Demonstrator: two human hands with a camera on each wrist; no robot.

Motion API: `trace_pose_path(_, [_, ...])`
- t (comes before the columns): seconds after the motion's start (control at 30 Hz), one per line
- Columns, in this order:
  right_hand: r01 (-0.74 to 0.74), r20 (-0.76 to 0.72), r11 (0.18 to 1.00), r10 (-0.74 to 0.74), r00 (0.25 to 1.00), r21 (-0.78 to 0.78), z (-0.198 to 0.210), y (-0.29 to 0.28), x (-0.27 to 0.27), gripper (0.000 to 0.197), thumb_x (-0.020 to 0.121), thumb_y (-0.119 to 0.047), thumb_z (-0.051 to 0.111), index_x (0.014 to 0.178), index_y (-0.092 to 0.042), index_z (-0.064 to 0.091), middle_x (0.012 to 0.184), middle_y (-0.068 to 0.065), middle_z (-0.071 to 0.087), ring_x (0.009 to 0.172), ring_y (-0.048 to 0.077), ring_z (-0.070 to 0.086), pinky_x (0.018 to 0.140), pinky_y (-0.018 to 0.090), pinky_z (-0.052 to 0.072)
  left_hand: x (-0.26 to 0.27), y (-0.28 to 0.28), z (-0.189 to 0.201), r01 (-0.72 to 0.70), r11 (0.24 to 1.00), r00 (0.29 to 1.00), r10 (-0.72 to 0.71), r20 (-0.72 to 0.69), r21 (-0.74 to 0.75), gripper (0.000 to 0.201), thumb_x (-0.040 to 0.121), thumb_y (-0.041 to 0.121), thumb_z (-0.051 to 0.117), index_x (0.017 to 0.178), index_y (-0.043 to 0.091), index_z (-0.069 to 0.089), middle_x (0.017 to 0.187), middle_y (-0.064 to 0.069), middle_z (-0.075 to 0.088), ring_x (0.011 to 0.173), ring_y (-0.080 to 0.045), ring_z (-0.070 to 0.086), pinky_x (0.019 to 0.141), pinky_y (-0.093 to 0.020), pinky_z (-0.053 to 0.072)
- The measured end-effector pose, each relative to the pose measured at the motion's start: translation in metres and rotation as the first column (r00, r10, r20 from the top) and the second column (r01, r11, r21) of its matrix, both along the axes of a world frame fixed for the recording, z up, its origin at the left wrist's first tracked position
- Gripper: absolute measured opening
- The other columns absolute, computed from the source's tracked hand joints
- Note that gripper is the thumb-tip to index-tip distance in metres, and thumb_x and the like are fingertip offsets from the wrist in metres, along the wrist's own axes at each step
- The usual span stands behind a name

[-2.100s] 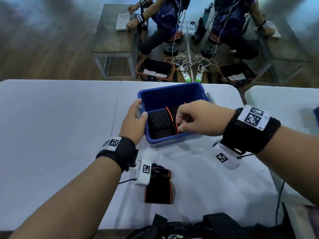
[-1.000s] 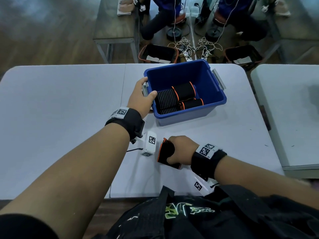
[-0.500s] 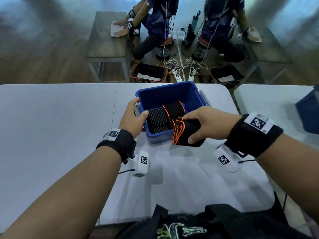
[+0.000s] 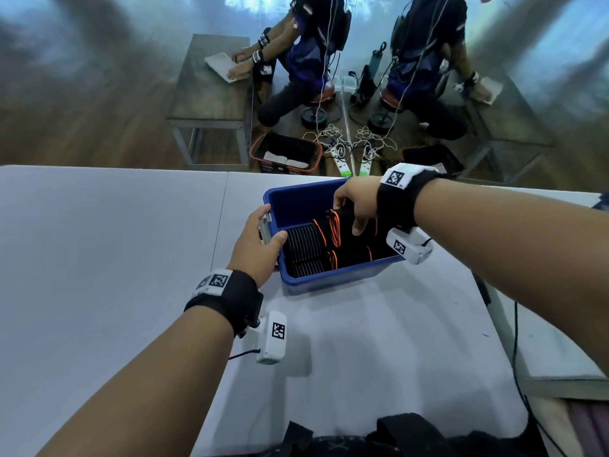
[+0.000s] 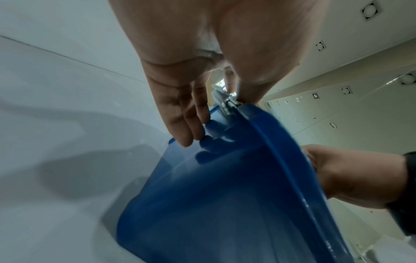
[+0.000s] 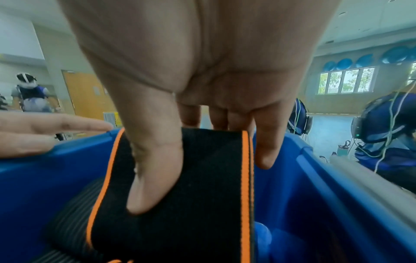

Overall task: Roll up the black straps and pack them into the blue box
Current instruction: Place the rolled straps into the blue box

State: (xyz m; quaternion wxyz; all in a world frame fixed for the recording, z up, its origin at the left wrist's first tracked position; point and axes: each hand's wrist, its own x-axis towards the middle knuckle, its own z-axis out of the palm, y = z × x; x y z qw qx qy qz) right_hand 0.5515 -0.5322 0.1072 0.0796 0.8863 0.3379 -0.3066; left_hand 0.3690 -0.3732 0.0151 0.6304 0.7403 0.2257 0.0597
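The blue box (image 4: 329, 280) stands on the white table (image 4: 99, 258). My left hand (image 4: 268, 225) grips its left rim by the grey latch, thumb inside and fingers on the outer wall (image 5: 186, 115). My right hand (image 4: 352, 206) reaches into the box and holds a rolled black strap with orange edging (image 4: 339, 225). In the right wrist view my thumb (image 6: 155, 169) lies across that strap (image 6: 202, 195), with the fingers behind it. Other rolled straps (image 4: 306, 250) lie in the box below, along the left and front.
A second white table (image 4: 560, 357) stands to the right across a narrow gap. A black bag (image 4: 395, 437) lies at the near table edge. Beyond the far edge are a wooden bench (image 4: 211, 94), a red basket (image 4: 283, 153), cables and seated people.
My right hand took the rolled strap from the table near the front edge, carried it up to the box and now holds it inside. My left hand stayed on the box rim.
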Motion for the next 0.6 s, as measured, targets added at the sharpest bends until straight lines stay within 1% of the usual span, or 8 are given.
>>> trace_pose_path(0.07, [-0.037,0.008,0.998,0.037,0.999,-0.053,-0.008,0.007,0.002,0.055,0.065,-0.018,0.090,0.113,-0.022,0.063,0.102,-0.004,0.065,0.093,0.021,0.061,0.078,0.032,0.050,-0.001,0.000,0.001,-0.001,1.000,1.000,0.001,0.002,-0.012,0.053,0.101,0.017,0.056,0.147,0.037,0.037,0.129,0.000,0.050,0.094,-0.004,0.060,0.057,-0.024,0.060])
trace_pose_path(0.13, [-0.071,0.023,0.992,0.074,0.997,-0.104,-0.014,0.012,0.003,0.060,0.063,-0.020,0.091,0.117,-0.022,0.063,0.106,-0.003,0.066,0.095,0.022,0.062,0.078,0.033,0.051,-0.001,-0.001,0.003,-0.007,1.000,1.000,0.007,0.009,-0.018,0.053,0.102,0.016,0.055,0.147,0.036,0.037,0.125,0.001,0.050,0.090,0.000,0.059,0.056,-0.022,0.059])
trace_pose_path(0.2, [-0.098,0.045,0.985,0.105,0.993,-0.144,-0.019,0.017,0.002,0.068,0.064,-0.022,0.091,0.125,-0.020,0.059,0.114,0.000,0.064,0.098,0.023,0.059,0.077,0.033,0.048,-0.001,-0.001,0.003,-0.011,1.000,1.000,0.011,0.016,-0.013,0.053,0.102,0.016,0.055,0.147,0.036,0.038,0.124,0.002,0.050,0.089,0.003,0.056,0.056,-0.021,0.059])
trace_pose_path(0.27, [-0.110,0.054,0.978,0.121,0.991,-0.179,-0.022,0.021,0.000,0.073,0.065,-0.021,0.090,0.128,-0.018,0.054,0.120,0.003,0.062,0.104,0.027,0.060,0.078,0.034,0.049,-0.001,-0.001,0.003,-0.012,1.000,1.000,0.012,0.019,-0.012,0.053,0.102,0.016,0.056,0.147,0.036,0.038,0.124,0.002,0.050,0.089,0.003,0.057,0.057,-0.022,0.059])
trace_pose_path(0.37, [-0.133,0.069,0.967,0.151,0.986,-0.216,-0.026,0.023,-0.003,0.078,0.064,-0.022,0.090,0.131,-0.017,0.050,0.122,0.006,0.061,0.108,0.029,0.060,0.079,0.037,0.051,0.000,-0.001,0.002,-0.014,1.000,1.000,0.015,0.016,-0.019,0.053,0.102,0.018,0.056,0.147,0.038,0.037,0.124,0.003,0.049,0.090,0.003,0.057,0.058,-0.022,0.059])
trace_pose_path(0.43, [-0.147,0.083,0.963,0.169,0.982,-0.225,-0.027,0.024,-0.005,0.081,0.063,-0.023,0.091,0.132,-0.017,0.049,0.123,0.007,0.060,0.109,0.030,0.060,0.082,0.040,0.053,0.001,-0.001,0.002,-0.012,1.000,1.000,0.013,0.018,-0.014,0.053,0.102,0.018,0.055,0.147,0.038,0.037,0.124,0.004,0.048,0.090,0.004,0.056,0.058,-0.022,0.059])
trace_pose_path(0.5, [-0.140,0.071,0.965,0.159,0.985,-0.220,-0.025,0.024,-0.006,0.078,0.063,-0.021,0.091,0.129,-0.017,0.050,0.121,0.006,0.061,0.107,0.028,0.060,0.083,0.041,0.054,0.001,-0.001,0.002,-0.011,1.000,1.000,0.011,0.019,-0.005,0.053,0.102,0.018,0.055,0.147,0.038,0.037,0.125,0.005,0.048,0.091,0.004,0.055,0.059,-0.023,0.060])
trace_pose_path(0.6, [-0.122,0.042,0.972,0.133,0.990,-0.200,-0.018,0.024,-0.004,0.073,0.064,-0.018,0.090,0.127,-0.018,0.054,0.117,0.004,0.062,0.098,0.024,0.059,0.078,0.037,0.052,0.002,0.000,0.000,-0.011,1.000,1.000,0.011,0.015,0.003,0.053,0.102,0.019,0.055,0.147,0.039,0.037,0.124,0.005,0.048,0.091,0.005,0.054,0.059,-0.023,0.060])
